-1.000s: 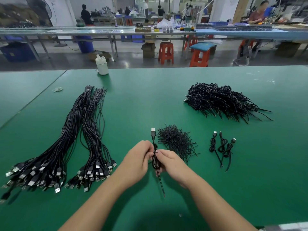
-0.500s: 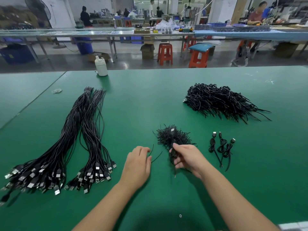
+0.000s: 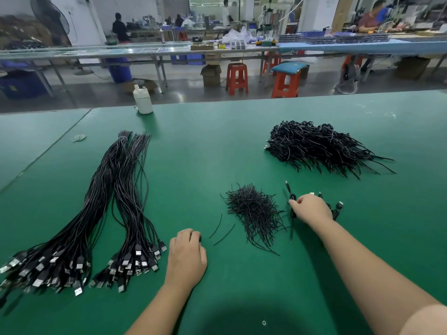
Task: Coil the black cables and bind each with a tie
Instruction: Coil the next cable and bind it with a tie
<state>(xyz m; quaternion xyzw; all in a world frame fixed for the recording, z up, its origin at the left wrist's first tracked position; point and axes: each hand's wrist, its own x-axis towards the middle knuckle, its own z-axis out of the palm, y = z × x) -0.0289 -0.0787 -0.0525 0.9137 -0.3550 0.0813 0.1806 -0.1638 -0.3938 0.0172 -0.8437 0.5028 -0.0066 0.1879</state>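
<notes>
Gripping a coiled black cable (image 3: 292, 201) with curled fingers, right hand (image 3: 312, 209) low over the green table (image 3: 242, 146), just right of the loose tie pile (image 3: 254, 209) and touching the few finished coils (image 3: 336, 209). Left hand (image 3: 186, 257) palm down on the table, fingers bent, holding nothing, beside two stray ties (image 3: 221, 232). Uncoiled cable bundles (image 3: 101, 213) far left; big heap of bound cables (image 3: 319, 146) farther back.

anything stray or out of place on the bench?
Two loose ties lie apart from the tie pile, beside the left hand. A small pale ring lies alone near the far left edge. Nothing looks damaged.
</notes>
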